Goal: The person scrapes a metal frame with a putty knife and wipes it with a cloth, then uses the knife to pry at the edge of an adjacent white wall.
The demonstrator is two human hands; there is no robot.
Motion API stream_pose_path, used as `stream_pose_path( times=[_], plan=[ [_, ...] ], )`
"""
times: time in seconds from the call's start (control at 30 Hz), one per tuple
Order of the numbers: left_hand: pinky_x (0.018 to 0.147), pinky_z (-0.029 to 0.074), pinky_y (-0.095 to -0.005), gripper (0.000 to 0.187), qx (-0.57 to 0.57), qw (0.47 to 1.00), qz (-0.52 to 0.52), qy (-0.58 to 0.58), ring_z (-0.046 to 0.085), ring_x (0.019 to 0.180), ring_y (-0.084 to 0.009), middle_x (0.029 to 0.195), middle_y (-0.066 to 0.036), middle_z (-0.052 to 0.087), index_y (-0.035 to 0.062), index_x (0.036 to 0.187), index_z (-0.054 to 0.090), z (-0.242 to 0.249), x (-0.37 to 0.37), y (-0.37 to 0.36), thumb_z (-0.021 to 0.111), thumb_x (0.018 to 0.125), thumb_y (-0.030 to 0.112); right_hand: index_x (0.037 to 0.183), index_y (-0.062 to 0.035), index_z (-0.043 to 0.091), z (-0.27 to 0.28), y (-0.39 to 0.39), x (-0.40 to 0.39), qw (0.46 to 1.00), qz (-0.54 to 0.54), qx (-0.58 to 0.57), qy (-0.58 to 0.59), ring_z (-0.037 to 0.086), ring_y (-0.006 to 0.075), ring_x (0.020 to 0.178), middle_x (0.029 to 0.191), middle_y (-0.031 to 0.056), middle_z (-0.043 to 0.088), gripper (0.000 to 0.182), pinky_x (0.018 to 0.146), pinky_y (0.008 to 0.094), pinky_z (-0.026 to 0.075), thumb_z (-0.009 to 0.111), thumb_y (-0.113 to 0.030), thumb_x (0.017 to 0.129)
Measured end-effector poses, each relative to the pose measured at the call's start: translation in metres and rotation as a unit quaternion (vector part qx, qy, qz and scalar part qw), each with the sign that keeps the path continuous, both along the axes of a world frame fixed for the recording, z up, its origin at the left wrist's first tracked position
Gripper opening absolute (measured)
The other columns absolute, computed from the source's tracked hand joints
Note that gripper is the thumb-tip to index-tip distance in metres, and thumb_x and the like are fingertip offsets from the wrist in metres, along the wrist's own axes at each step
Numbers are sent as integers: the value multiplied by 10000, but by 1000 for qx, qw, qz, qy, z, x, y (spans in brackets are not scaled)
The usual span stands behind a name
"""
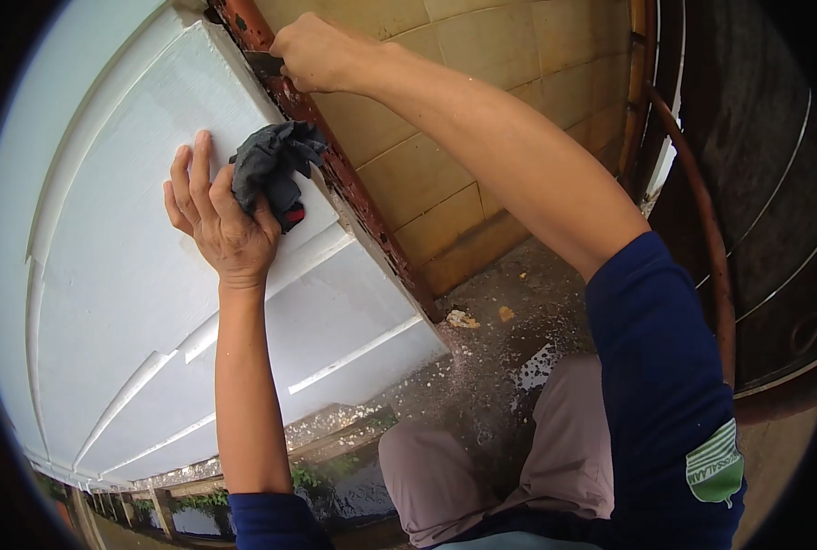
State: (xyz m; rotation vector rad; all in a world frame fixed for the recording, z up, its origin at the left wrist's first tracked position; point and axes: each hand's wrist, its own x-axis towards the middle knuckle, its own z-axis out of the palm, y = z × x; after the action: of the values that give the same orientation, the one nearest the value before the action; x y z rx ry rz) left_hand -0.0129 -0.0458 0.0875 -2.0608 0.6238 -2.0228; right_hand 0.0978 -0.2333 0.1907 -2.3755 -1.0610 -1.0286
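Note:
My left hand (pixel 230 215) leans on the white wall panel (pixel 124 211), its fingers stretched along the surface. Between the thumb and forefinger it grips a crumpled dark grey cloth (pixel 269 165), with a small red patch at its lower edge. My right hand (pixel 315 53) is closed around a scraper (pixel 264 64); its handle is hidden in the fist. The scraper's dark flat blade meets the reddish-brown metal post (pixel 349 188) near the top of the view. Paint on that post is chipped, showing dark spots.
Yellowish tiles (pixel 436 183) cover the wall behind the post. Wet concrete (pixel 518 302) with pale paint flakes lies below, by my knees. A dark gate (pixel 766 183) with a curved brown pipe (pixel 702 202) stands on the right. Plants and water show at lower left.

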Motion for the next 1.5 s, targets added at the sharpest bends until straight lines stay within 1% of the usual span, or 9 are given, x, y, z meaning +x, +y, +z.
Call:
stream_pose_path(
  times=[0.47, 0.57, 0.83, 0.93, 1.03, 1.13, 1.33, 1.43, 1.5],
  plan=[
    [1167, 173, -454, 303, -2, 1000, 2, 2, 395, 1377, -325, 1433, -117, 506, 115, 1079, 513, 1, -1, 0, 592, 788, 98, 1079, -169, 723, 2, -22, -14, 999, -15, 20, 36, 681, 325, 936, 993, 132, 710, 342, 790, 441, 546, 682, -120, 743],
    [1169, 171, -456, 321, -5, 1000, 0, 5, 394, 1378, -324, 1436, -114, 503, 118, 1081, 511, 0, -1, 0, 600, 774, 91, 1090, -190, 721, -10, -15, 0, 998, -32, 7, -51, 682, 311, 940, 1001, 114, 710, 337, 785, 438, 546, 670, -133, 762],
    [1175, 164, -461, 408, -11, 1000, 3, 14, 390, 1382, -322, 1450, -103, 490, 124, 1089, 504, -1, -1, 2, 628, 703, 72, 1006, -153, 729, -7, -34, -45, 997, -66, 3, 26, 680, 351, 932, 988, 124, 711, 255, 804, 447, 556, 677, -165, 757],
    [1139, 219, -484, 263, -5, 1000, 6, 15, 406, 1360, -349, 1433, -135, 495, 85, 1113, 498, 0, -5, -1, 585, 868, 127, 948, -110, 736, -14, -26, -52, 996, -94, -9, 3, 687, 365, 908, 963, 146, 711, 225, 790, 443, 564, 688, -165, 735],
    [1142, 217, -482, 265, -6, 1000, 11, 15, 410, 1360, -343, 1433, -132, 497, 85, 1114, 500, -1, -4, -1, 582, 865, 120, 925, -79, 716, -22, -26, -57, 996, -92, -21, -9, 681, 394, 852, 854, 187, 693, 185, 753, 465, 553, 670, -216, 807],
    [1177, 162, -461, 415, -16, 1000, -3, 19, 383, 1384, -317, 1448, -92, 493, 133, 1081, 506, -1, -2, 1, 636, 692, 72, 923, -73, 702, -32, -24, -55, 995, -87, -37, -9, 678, 406, 828, 806, 206, 683, 191, 736, 477, 547, 652, -243, 852],
    [1175, 165, -461, 399, -18, 1000, -3, 13, 390, 1377, -315, 1446, -84, 497, 134, 1064, 518, -1, -2, 1, 644, 691, 72, 917, -68, 693, -28, -17, -60, 994, -105, 36, 1, 681, 403, 824, 814, 209, 684, 189, 739, 477, 549, 651, -239, 851],
    [1148, 207, -471, 264, -14, 1000, 7, 18, 413, 1363, -329, 1434, -122, 501, 86, 1100, 513, -1, -5, 0, 571, 842, 88, 905, -74, 690, -44, -18, -57, 994, -112, -7, -1, 681, 404, 817, 812, 205, 685, 176, 731, 474, 550, 653, -236, 847],
    [1147, 208, -469, 260, -14, 1000, 11, 18, 413, 1363, -329, 1434, -122, 502, 87, 1099, 513, -1, -5, 0, 575, 847, 94, 900, -82, 689, -56, -19, -52, 995, -103, -9, -5, 681, 404, 804, 802, 201, 684, 165, 720, 471, 550, 656, -233, 842]
  ],
)
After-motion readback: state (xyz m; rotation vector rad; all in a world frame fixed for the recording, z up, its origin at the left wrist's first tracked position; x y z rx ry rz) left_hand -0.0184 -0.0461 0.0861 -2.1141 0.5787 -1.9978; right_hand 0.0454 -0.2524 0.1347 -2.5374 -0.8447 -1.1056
